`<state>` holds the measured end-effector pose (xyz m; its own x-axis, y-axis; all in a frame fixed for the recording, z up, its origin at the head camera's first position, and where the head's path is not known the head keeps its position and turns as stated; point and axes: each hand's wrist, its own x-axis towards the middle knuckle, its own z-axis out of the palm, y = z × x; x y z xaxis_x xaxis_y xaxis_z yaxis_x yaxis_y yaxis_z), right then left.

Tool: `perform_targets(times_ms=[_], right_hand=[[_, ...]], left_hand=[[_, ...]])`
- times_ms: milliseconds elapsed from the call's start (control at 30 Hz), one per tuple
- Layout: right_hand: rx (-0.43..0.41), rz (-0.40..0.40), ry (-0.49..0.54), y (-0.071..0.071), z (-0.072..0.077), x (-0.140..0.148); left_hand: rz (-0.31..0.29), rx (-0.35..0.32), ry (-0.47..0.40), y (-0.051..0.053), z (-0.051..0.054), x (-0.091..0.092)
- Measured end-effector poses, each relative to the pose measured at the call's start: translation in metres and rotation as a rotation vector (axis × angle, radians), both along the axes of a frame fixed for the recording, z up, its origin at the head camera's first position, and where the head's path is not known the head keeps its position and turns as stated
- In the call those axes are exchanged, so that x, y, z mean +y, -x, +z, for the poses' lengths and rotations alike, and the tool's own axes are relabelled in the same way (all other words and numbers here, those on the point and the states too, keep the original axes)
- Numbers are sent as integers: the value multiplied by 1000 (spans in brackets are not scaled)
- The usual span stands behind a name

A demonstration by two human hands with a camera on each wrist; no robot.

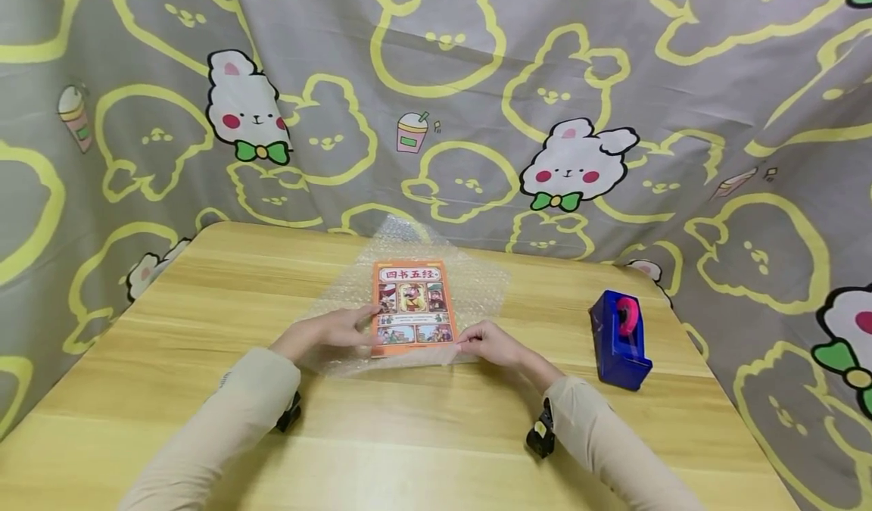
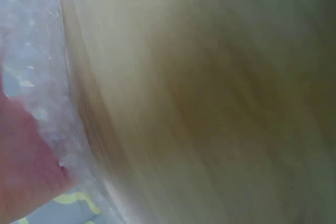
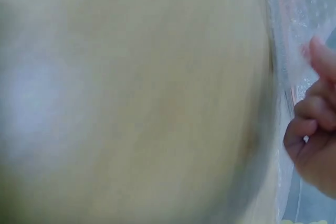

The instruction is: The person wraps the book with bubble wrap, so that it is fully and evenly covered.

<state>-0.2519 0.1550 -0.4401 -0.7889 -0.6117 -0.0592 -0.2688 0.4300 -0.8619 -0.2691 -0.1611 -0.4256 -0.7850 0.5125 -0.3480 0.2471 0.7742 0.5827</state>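
Note:
An orange book (image 1: 412,297) with a picture cover and Chinese title lies face up on a sheet of clear bubble wrap (image 1: 477,276). The sheet's near edge is folded up over the bottom of the cover. My left hand (image 1: 343,328) rests at the book's left edge, fingers reaching onto it. At the lower right corner, my right hand (image 1: 492,343) pinches the folded wrap between thumb and forefinger. In the right wrist view the other fingers of that hand (image 3: 317,114) are curled beside the wrap (image 3: 294,19). The left wrist view shows the left hand (image 2: 26,161) blurred against the wrap.
A blue tape dispenser (image 1: 618,348) with a pink-cored roll (image 1: 628,316) stands on the right of the wooden table (image 1: 436,435). Behind the table hangs a grey curtain (image 1: 470,117) with cartoon rabbits; the wrap's far corner reaches toward it.

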Motion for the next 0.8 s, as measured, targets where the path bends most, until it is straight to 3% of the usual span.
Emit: perform_targets(times_ms=[133,333,500,567,667,800], right_hand=[[-17,-86,-62,2,-1,-3],[-56,-216,-121,2,0,-12],[-102,-268,-159,4,-4,-20],[-95,-272,-161,5,-5,-21],[-75,-293,-166,4,-5,-22],[-28,-310,-181,3,-3,-23]], left_hand=[[-3,-43,-15,0,0,1],[-61,-79,-98,0,0,-6],[-97,-129,-155,-1,0,-14],[-80,-134,-161,-2,0,-14],[14,-173,-201,-4,0,-11],[71,-142,-214,-6,-2,-5]])
